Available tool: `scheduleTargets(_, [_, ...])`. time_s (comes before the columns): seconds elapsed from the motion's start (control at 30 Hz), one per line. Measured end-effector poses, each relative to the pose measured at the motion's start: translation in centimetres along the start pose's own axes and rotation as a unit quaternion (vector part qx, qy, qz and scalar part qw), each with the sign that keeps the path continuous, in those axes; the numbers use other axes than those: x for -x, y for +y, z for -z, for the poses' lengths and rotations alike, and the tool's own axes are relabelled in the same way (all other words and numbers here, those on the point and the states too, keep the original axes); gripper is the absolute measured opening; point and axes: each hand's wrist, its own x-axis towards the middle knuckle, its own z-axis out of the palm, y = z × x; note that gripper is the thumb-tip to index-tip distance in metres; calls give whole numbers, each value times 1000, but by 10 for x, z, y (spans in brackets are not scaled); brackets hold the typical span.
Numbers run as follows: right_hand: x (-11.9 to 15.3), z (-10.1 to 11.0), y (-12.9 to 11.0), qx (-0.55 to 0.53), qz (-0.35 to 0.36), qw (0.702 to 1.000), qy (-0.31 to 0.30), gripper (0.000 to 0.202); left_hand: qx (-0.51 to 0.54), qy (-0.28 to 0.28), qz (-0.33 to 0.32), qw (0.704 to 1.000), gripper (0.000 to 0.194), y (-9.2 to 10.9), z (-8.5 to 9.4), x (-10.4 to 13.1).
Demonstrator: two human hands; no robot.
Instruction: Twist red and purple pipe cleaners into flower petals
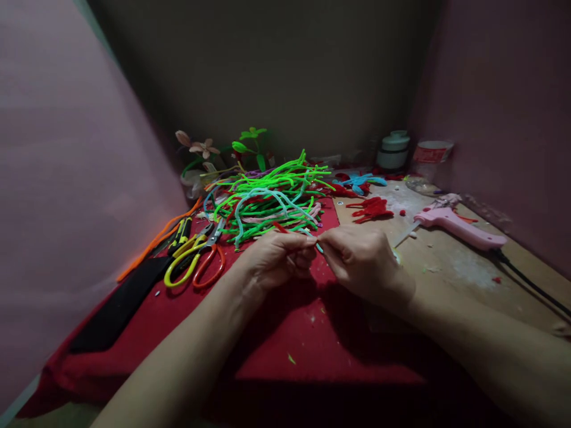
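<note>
left hand [288, 252] and right hand [363, 252] meet above a red cloth [267, 345], fingertips pinched closed on a pale-blue pipe cleaner [320, 247], beside a green heap [276, 184].

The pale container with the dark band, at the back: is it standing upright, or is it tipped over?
Upright: the pale container has its narrower top uppermost, and its dark band runs level.

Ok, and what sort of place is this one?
Probably a small craft workspace, judging by the heap of pipe cleaners, the scissors and the corded pink tool, which looks like a glue gun.
</note>
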Motion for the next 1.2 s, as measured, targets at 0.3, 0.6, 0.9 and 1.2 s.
scheduleTargets(0.3, [-12,6,3,-375,-236,895,-46,18,-140,84,-143,976,16,3,-3,5])
scheduleTargets(0.6, [-13,2,12,-547,-319,767,-106,8,-512,110,-475,707,10,7,-4,12])
scheduleTargets(0.9, [-10,3,3,-401,-239,875,-124,9,-437,84,-233,865,17,15,-8,17])
scheduleTargets(1.2, [-14,7,2,-460,-294,830,-111,7,-428,70,-254,865,9,10,-11,16])
